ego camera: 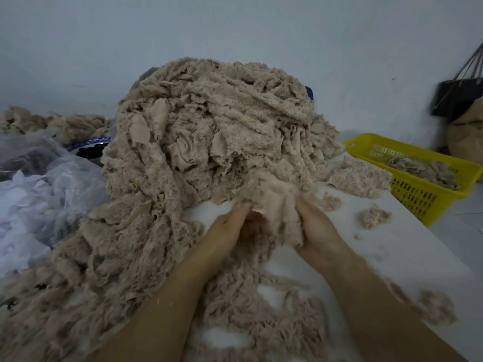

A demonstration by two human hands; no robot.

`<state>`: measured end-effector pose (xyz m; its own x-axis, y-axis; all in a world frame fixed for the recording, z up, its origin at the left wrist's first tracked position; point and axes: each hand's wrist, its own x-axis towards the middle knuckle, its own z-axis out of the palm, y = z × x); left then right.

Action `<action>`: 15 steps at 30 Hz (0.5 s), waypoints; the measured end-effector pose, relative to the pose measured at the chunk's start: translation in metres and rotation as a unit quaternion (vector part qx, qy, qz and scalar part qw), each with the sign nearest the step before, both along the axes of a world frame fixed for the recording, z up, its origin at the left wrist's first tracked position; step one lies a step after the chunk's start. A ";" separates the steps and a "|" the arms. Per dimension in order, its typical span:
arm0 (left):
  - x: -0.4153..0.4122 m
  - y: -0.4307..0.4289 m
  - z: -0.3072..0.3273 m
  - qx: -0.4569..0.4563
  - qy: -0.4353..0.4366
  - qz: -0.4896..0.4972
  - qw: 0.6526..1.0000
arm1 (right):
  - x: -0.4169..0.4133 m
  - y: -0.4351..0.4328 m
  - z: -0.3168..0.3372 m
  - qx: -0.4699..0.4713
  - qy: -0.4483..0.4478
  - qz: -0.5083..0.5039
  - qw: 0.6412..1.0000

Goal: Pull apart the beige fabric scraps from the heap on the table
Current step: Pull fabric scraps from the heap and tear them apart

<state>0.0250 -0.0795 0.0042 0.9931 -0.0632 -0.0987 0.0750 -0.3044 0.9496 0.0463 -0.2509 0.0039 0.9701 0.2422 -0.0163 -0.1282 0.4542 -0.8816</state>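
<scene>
— Most still unsorted?
— Yes. Item: heap (pixel 209 131) of beige fabric scraps, piled high on the table (pixel 407 246), bulk untouched. Item: one scrap (pixel 277 205) at its near foot, pinched between left hand (pixel 224 231) and right hand (pixel 316 231). Item: yellow basket (pixel 418 194), few scraps inside. Judged: early stage.

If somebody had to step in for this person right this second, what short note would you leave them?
Left hand: grips one side of a beige scrap.
Right hand: grips the other side of the same scrap.
The scrap is at the foot of the heap, over the white table.
Done: some scraps lie in the yellow basket at the right, and loose tufts lie on the table.
Left: the heap is large, so most of it is not yet pulled apart.
</scene>
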 end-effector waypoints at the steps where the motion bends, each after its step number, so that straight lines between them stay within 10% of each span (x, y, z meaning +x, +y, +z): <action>1: 0.000 -0.002 -0.002 -0.010 0.032 0.001 0.999 | -0.004 0.007 -0.002 -0.044 -0.026 0.038 0.998; 7: -0.001 0.006 0.001 -0.325 0.023 0.023 0.945 | -0.021 0.025 -0.012 -0.279 -0.111 0.131 0.945; 11: 0.004 0.000 -0.004 -0.094 -0.089 0.119 0.984 | -0.014 0.028 -0.010 -0.300 -0.064 -0.004 0.952; 15: -0.005 -0.011 -0.002 0.112 -0.203 -0.057 0.971 | -0.010 0.023 -0.010 -0.167 -0.004 -0.023 0.986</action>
<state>0.0202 -0.0910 0.0023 0.9410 -0.1979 0.2746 -0.3377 -0.4909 0.8031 0.0364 -0.2279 -0.0060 0.9802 0.1808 -0.0808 -0.1074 0.1426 -0.9839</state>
